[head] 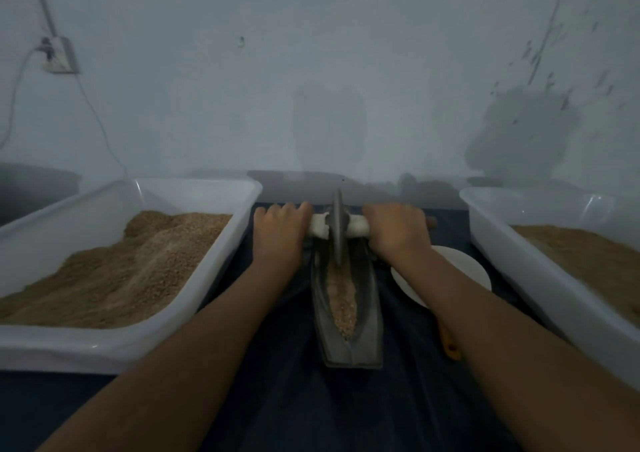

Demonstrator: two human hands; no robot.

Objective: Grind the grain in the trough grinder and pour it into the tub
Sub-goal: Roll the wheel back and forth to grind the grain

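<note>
Grain [343, 299] lies in the trough [370, 313] at six o'clock before me. Beyond it, my left hand [282, 224] and right hand [398, 226] curl their fingers tight round the axle [356, 225] either side of the wheel [337, 230]. Tubs sit at nine [221, 243] and three o'clock [491, 243].

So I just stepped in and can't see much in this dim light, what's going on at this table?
A person is grinding grain. The left hand and right hand each grip an end of the axle through a metal grinding wheel, which stands at the far end of the narrow trough. Coarse grain still lies along the trough. A white tub of grain sits at the left, another tub at the right.
</note>
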